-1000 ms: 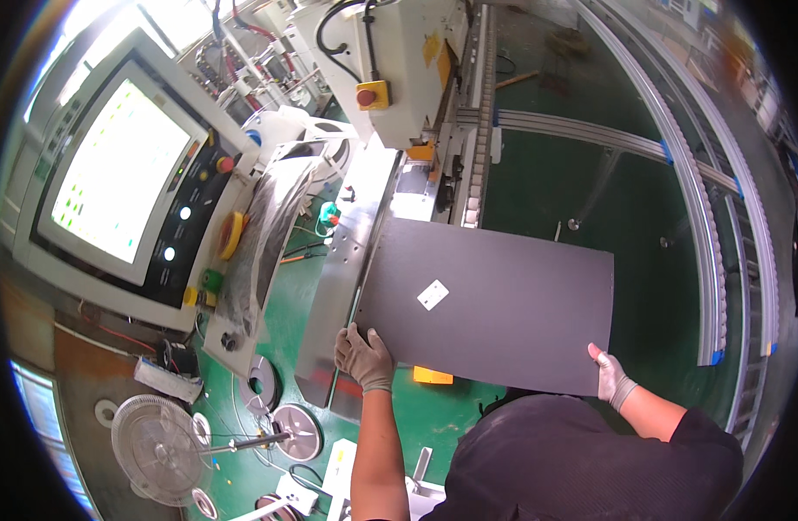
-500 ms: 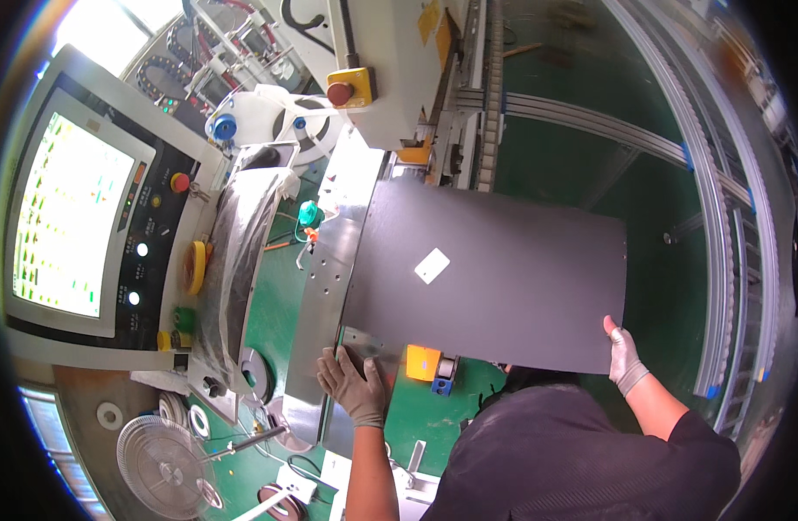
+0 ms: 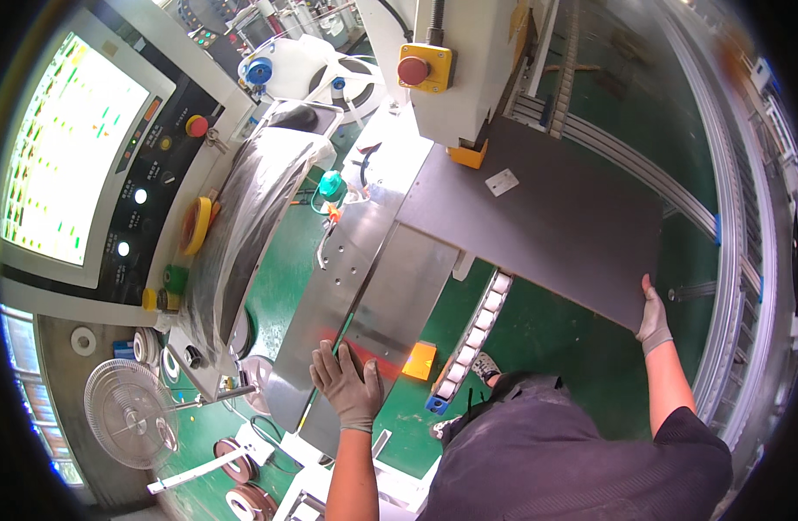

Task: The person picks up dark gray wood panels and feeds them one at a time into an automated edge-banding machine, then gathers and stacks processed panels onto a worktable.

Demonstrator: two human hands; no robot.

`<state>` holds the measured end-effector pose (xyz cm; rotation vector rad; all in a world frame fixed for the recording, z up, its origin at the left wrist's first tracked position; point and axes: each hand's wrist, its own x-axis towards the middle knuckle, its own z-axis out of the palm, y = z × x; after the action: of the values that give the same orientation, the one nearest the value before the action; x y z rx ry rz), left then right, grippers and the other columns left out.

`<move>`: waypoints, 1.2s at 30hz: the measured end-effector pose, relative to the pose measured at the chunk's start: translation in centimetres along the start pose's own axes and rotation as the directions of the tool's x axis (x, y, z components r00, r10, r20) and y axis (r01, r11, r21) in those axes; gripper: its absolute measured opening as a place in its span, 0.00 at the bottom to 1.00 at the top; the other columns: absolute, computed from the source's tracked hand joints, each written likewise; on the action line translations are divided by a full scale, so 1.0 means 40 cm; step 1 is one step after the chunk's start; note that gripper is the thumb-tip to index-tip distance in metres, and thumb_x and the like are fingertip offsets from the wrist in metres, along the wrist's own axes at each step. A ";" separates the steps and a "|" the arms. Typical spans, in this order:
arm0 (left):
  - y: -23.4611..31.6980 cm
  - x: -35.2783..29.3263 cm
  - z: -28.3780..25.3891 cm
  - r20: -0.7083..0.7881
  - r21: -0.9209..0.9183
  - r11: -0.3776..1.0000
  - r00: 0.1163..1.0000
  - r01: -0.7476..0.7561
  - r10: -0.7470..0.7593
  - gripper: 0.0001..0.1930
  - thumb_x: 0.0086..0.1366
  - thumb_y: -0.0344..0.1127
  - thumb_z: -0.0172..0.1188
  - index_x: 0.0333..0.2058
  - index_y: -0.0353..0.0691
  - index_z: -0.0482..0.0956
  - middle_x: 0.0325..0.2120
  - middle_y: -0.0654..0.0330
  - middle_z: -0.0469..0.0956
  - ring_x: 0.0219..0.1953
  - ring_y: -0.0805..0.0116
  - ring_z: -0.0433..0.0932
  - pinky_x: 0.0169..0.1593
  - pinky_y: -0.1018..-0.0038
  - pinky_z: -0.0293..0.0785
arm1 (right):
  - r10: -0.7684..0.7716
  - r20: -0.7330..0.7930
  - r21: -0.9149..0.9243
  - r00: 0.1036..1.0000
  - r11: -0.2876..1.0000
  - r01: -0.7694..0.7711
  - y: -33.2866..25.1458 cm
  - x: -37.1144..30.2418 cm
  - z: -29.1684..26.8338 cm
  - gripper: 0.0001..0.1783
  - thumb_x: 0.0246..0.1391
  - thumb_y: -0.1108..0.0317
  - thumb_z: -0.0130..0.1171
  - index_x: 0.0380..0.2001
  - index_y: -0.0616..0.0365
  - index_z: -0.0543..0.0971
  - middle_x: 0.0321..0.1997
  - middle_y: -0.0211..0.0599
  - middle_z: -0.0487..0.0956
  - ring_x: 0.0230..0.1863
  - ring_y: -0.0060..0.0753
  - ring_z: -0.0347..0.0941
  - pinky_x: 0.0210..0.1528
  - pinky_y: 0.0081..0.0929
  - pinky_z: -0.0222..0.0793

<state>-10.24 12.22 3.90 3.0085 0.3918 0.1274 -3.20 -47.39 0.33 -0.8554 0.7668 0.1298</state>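
Note:
A large dark grey panel (image 3: 538, 204) with a small white label (image 3: 502, 182) on its upper face lies partly on the metal machine table (image 3: 407, 273). Its far part passes beneath the white machine head. My right hand (image 3: 653, 314), in a grey glove, grips the panel's near right corner, thumb on top and the other fingers mostly hidden. On the near end of the table my gloved left hand (image 3: 348, 386) rests flat with fingers spread, apart from the panel. Red light falls on the metal beside it.
A roller track (image 3: 475, 336) extends under the panel's near edge. Above stands the machine head with a red stop button (image 3: 413, 71). To the left are a control screen (image 3: 69, 156), plastic-wrapped material (image 3: 243, 226) and a fan (image 3: 131, 413). Metal rails (image 3: 729, 217) run along the right.
The panel has moved away from me, farther under the machine head, exposing more table and the roller track. My right hand moved with it; the left stays on the table. The view has shifted.

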 end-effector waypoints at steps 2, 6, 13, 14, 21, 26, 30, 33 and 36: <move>0.003 0.000 -0.004 -0.001 0.000 1.000 1.000 0.009 -0.009 0.32 0.63 0.52 0.52 0.60 0.36 0.68 0.68 0.45 0.54 0.71 0.42 0.48 0.71 0.50 0.38 | -0.048 -0.039 -0.035 0.998 0.998 0.047 -0.040 0.036 0.020 0.31 0.61 0.42 0.55 0.57 0.55 0.73 0.56 0.37 0.78 0.54 0.39 0.76 0.56 0.40 0.73; 0.001 -0.007 -0.007 -0.018 -0.002 1.000 1.000 -0.010 0.010 0.32 0.62 0.52 0.53 0.59 0.37 0.69 0.67 0.45 0.56 0.70 0.42 0.50 0.71 0.50 0.39 | -0.131 -0.070 -0.048 0.989 0.991 0.128 -0.111 0.114 0.011 0.25 0.65 0.46 0.52 0.55 0.53 0.74 0.55 0.37 0.78 0.54 0.39 0.76 0.56 0.41 0.74; 0.001 0.005 0.015 -0.062 -0.016 1.000 0.998 -0.017 0.015 0.32 0.62 0.54 0.54 0.59 0.40 0.69 0.68 0.48 0.57 0.70 0.45 0.50 0.71 0.51 0.40 | -0.236 -0.168 0.280 0.957 0.919 0.276 -0.207 0.292 -0.034 0.16 0.68 0.57 0.47 0.50 0.52 0.76 0.52 0.35 0.79 0.51 0.40 0.78 0.54 0.43 0.75; -0.002 0.006 0.022 -0.067 -0.023 1.000 0.998 -0.013 0.011 0.32 0.61 0.54 0.55 0.59 0.41 0.70 0.68 0.49 0.56 0.71 0.45 0.50 0.71 0.51 0.40 | -0.275 -0.202 0.259 0.940 0.911 0.322 -0.198 0.311 -0.006 0.16 0.64 0.54 0.53 0.45 0.54 0.78 0.46 0.31 0.81 0.45 0.34 0.79 0.50 0.30 0.77; -0.055 -0.032 0.077 -0.219 0.021 0.999 0.975 0.041 -0.035 0.30 0.61 0.54 0.55 0.59 0.45 0.70 0.67 0.50 0.59 0.71 0.48 0.51 0.71 0.51 0.41 | -0.279 0.003 0.051 0.960 0.959 0.278 0.195 0.231 0.306 0.15 0.64 0.54 0.54 0.38 0.55 0.77 0.28 0.25 0.77 0.26 0.25 0.71 0.31 0.18 0.71; -0.001 -0.221 0.042 -0.082 -0.117 0.993 0.996 0.036 -0.045 0.31 0.59 0.54 0.59 0.58 0.46 0.71 0.63 0.53 0.64 0.67 0.52 0.58 0.68 0.54 0.51 | -0.448 0.862 -0.186 0.237 0.155 0.970 0.518 -0.164 0.607 0.13 0.60 0.61 0.59 0.34 0.62 0.79 0.31 0.36 0.80 0.32 0.35 0.76 0.39 0.28 0.72; -0.064 -0.525 -0.008 0.089 -0.213 0.960 0.982 0.182 -0.166 0.32 0.62 0.51 0.57 0.61 0.42 0.67 0.66 0.53 0.62 0.69 0.52 0.56 0.72 0.56 0.46 | 0.292 0.950 0.012 0.109 -0.385 0.923 0.624 -0.279 0.678 0.15 0.57 0.55 0.57 0.29 0.56 0.80 0.30 0.46 0.80 0.34 0.55 0.75 0.36 0.43 0.70; -0.158 -0.795 -0.011 0.186 -0.336 0.721 0.793 0.606 -0.580 0.30 0.63 0.49 0.56 0.60 0.39 0.69 0.62 0.51 0.67 0.67 0.53 0.62 0.69 0.61 0.54 | 0.227 0.954 -0.112 0.198 -0.341 0.933 0.652 -0.233 0.648 0.21 0.59 0.52 0.55 0.23 0.58 0.75 0.25 0.50 0.75 0.31 0.58 0.72 0.31 0.49 0.64; -0.284 -1.242 0.172 0.109 -0.713 0.147 0.315 0.686 -0.943 0.20 0.65 0.46 0.49 0.43 0.37 0.80 0.49 0.46 0.76 0.53 0.50 0.74 0.59 0.61 0.68 | 0.227 0.962 -0.048 0.155 -0.416 0.908 0.664 -0.207 0.632 0.25 0.61 0.50 0.53 0.21 0.60 0.71 0.22 0.52 0.72 0.26 0.59 0.69 0.29 0.46 0.62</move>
<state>-60.26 9.62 -7.68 1.6062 1.6317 0.5887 -5.66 -9.91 -0.65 -2.4147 -1.3147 0.0537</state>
